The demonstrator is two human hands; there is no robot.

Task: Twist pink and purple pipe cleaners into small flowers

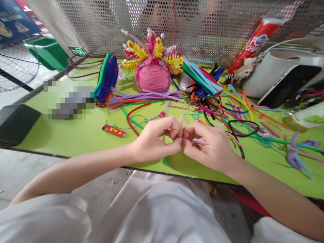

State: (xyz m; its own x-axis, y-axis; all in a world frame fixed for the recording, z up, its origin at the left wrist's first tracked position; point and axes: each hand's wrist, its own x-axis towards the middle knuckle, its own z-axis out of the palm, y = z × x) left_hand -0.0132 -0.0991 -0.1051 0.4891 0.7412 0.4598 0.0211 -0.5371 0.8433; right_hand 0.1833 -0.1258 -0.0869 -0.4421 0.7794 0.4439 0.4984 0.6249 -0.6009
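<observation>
My left hand [162, 140] and my right hand [209, 143] meet fingertip to fingertip above the front of the green table. Both are closed in a pinch on a small pink pipe cleaner [182, 119], whose tip sticks up between them. My fingers cover most of it. A bit of light purple [199, 141] shows inside my right hand. Just beyond lies a purple pipe cleaner with a pink coil [162, 114] on it. To the left of my left hand is a red lighter-shaped packet [113, 131].
A pink headdress [153, 77] with yellow leaves and pearls stands at the back. Bundles of pipe cleaners [106, 79] flank it. Loose stems and a black loop [243, 128] clutter the right. A phone [290, 86] leans on a white container [270, 64]; a black box [17, 123] sits far left.
</observation>
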